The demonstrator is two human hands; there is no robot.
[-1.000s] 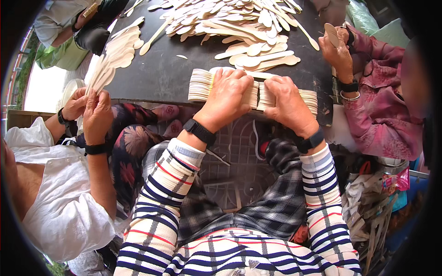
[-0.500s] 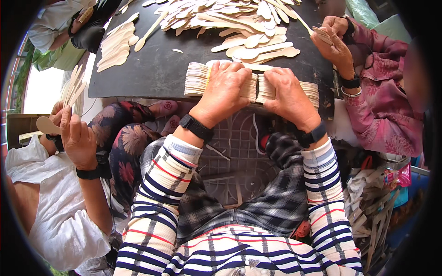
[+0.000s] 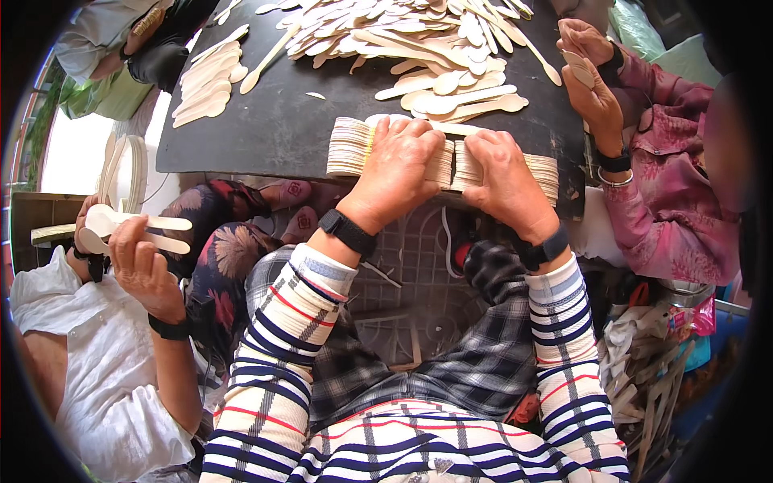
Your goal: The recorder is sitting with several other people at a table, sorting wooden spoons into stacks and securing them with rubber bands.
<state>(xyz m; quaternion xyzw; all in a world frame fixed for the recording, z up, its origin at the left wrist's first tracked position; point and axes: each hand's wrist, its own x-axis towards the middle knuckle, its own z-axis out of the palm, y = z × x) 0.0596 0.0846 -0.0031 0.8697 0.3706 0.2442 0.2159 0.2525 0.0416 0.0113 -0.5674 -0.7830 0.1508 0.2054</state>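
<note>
Two stacks of flat wooden spoons lie on their sides along the near edge of the black table. My left hand (image 3: 400, 163) is closed over the left stack (image 3: 348, 147), which has a yellow band around it beside my fingers. Over the right stack (image 3: 541, 173) my right hand (image 3: 505, 169) is closed, thumb on the near face and fingers across the top. A narrow gap parts the two stacks between my hands. Just behind them a loose spoon (image 3: 455, 128) lies flat, partly hidden by my fingers.
A large heap of wooden spoons (image 3: 386, 40) covers the far middle of the black table (image 3: 266, 137); a spread row (image 3: 211, 80) lies at its left. Co-workers' hands hold spoons on the left (image 3: 145, 266) and right (image 3: 600, 101). Wood strips (image 3: 656, 386) lie at lower right.
My hands stay on the two stacks with hardly any movement. The left co-worker has lowered one hand's spoons to a level position; the right co-worker's hands have shifted slightly.
</note>
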